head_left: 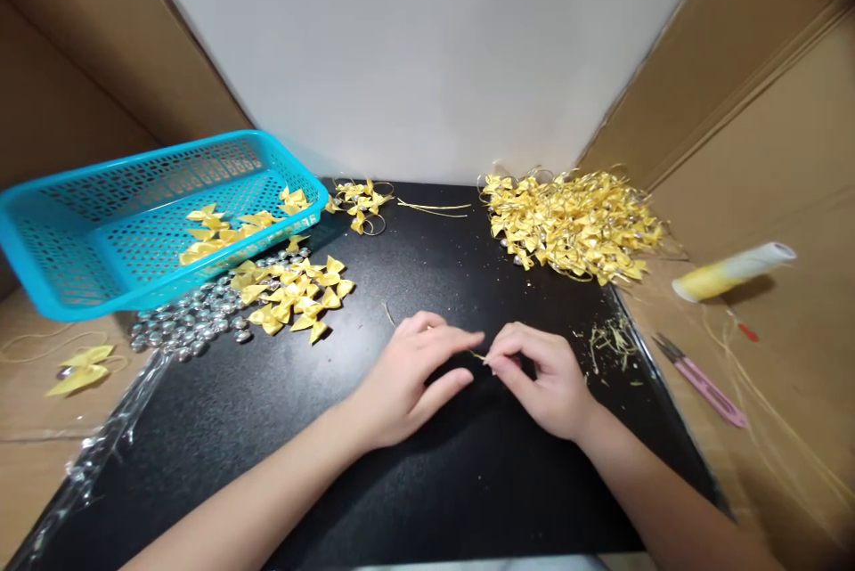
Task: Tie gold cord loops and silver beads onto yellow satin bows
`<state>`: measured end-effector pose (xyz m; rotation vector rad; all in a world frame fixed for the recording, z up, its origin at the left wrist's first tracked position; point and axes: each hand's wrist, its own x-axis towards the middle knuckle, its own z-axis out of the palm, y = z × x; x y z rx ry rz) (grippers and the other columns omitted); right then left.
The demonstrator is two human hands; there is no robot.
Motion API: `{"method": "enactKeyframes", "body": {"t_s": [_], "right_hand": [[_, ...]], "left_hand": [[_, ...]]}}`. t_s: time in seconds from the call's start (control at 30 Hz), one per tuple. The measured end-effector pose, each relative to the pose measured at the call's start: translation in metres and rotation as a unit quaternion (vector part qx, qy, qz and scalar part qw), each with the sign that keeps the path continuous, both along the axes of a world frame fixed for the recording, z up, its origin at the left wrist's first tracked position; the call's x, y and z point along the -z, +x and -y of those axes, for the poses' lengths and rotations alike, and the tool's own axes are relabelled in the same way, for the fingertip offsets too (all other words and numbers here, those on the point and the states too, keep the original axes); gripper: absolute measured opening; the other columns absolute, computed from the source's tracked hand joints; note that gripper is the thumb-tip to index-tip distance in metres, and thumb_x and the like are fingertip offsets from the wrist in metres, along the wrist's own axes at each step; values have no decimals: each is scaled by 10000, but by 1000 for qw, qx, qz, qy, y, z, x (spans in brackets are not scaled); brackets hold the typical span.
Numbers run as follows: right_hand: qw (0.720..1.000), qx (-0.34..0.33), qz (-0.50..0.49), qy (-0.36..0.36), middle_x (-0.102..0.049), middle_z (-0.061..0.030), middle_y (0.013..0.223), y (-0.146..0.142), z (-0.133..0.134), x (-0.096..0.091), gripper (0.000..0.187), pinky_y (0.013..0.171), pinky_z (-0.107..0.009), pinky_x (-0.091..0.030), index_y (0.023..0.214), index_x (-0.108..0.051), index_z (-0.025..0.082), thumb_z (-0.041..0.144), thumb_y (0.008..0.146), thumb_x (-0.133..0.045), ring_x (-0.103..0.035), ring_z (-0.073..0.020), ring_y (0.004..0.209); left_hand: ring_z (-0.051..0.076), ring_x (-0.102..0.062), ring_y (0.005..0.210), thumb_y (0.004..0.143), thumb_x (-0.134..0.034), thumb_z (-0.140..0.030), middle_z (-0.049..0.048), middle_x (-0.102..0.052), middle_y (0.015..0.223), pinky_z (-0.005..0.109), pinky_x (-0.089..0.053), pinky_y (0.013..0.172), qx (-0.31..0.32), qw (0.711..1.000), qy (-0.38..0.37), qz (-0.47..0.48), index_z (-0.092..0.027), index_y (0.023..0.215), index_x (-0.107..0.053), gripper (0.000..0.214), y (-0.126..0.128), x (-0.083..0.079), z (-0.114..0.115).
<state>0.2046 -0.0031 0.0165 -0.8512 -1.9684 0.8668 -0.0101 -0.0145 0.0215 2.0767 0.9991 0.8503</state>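
Observation:
My left hand (407, 375) and my right hand (541, 379) meet over the middle of a black mat (280, 428). Both pinch a thin gold thread (478, 356) between their fingertips; only a short piece of it shows. Loose yellow ribbon bows (297, 293) lie to the left of my hands, beside a scatter of small silver beads (191, 317). A large pile of yellow bows with gold loops (574, 224) sits at the far right of the mat.
A tilted blue plastic basket (73, 237) holds a few bows at the left. A small bunch of bows (361, 199) lies at the back. Pink snips (701, 379) and a thread spool (731, 272) rest on cardboard at the right. Cardboard walls enclose the space.

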Motion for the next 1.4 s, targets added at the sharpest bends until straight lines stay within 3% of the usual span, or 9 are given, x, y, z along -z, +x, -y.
{"method": "enactKeyframes", "body": {"t_s": [0.13,0.37,0.43,0.5,0.6,0.73,0.87,1.1,1.4], "right_hand": [[999,24,9,-39,-548,16,640,-14,1,6,199,535,-251,-365,729,-589,201,212,924,-553,-447,-110,543],[999,21,36,25,-554,15,651,-22,2,16,192,549,-239,-376,739,-583,191,144,916,-527,-480,-106,558],[997,13,47,55,-578,5,669,-22,3,17,184,577,-244,-402,750,-578,191,132,916,-523,-513,-114,580],[996,12,54,75,-596,-4,682,-21,4,18,176,605,-251,-425,763,-573,191,129,920,-522,-543,-122,605],[993,16,59,102,-619,-19,709,-18,4,18,164,641,-267,-445,785,-570,192,130,930,-523,-570,-136,645],[991,24,66,111,-625,-22,725,-19,4,19,177,652,-280,-441,790,-563,198,132,944,-507,-565,-143,668],[999,37,17,16,-612,-5,762,-22,2,17,85,655,-267,-428,850,-578,208,160,919,-561,-550,-138,706],[988,-43,-14,-150,-597,-14,847,-18,-4,17,40,733,-291,-443,886,-592,216,238,891,-624,-544,-158,798],[993,-50,14,-108,-604,-6,803,-16,-4,14,134,760,-305,-436,788,-562,215,170,912,-591,-555,-160,798]], "left_hand": [[194,-605,735,917,-571,-268,32,-738,714,332,-443,783,-26,990,-112,76,-233,815,-764,221,4,7,1],[162,-628,663,815,-693,-412,21,-703,627,282,-486,713,-137,902,-313,264,-187,781,-796,250,5,26,-3],[164,-638,680,809,-705,-398,20,-717,635,280,-486,720,-166,904,-297,261,-196,808,-806,225,5,28,-3],[164,-638,677,821,-703,-344,22,-737,654,285,-479,717,-167,933,-236,215,-208,819,-811,174,5,28,-3],[155,-628,645,834,-697,-256,30,-764,701,294,-463,704,-124,979,-108,124,-213,841,-813,124,3,26,-2],[151,-600,621,826,-712,-228,32,-745,669,286,-451,654,-77,995,-20,68,-195,811,-804,98,4,25,1],[141,-586,612,819,-714,-216,20,-714,638,276,-442,631,-80,992,-40,93,-182,752,-780,100,6,25,2],[158,-637,728,838,-682,-214,25,-739,739,311,-452,750,-78,986,-82,125,-184,755,-748,111,4,25,1],[154,-608,780,879,-639,-210,6,-726,784,320,-415,810,-42,996,-43,60,-196,791,-710,114,0,23,0]]}}
